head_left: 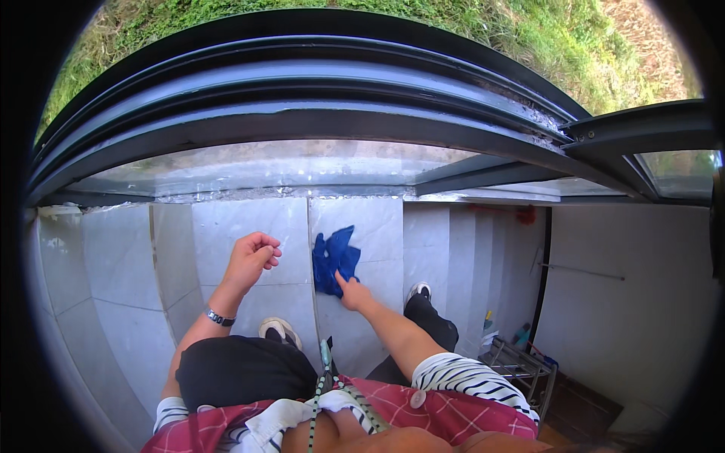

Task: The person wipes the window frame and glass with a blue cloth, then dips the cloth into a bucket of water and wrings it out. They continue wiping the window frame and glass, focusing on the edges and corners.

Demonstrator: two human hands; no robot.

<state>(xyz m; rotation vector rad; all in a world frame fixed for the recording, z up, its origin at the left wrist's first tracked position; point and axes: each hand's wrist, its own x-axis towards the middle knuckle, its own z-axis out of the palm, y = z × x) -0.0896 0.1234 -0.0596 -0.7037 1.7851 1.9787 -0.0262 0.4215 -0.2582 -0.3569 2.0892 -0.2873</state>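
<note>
A crumpled blue cloth point(334, 257) hangs against the pale tiled wall point(226, 234) below a dark-framed window. My right hand point(352, 293) is closed on the cloth's lower edge, arm stretched forward. My left hand point(253, 257) is raised to the left of the cloth, fingers curled loosely with nothing in them, a bracelet on the wrist. It does not touch the cloth.
The black window frame point(317, 121) and its sill run across above the tiles, with grass outside. My feet in pale shoes point(281, 331) stand on the tiled floor below. A metal rack point(521, 366) with bottles stands at the lower right by a white wall.
</note>
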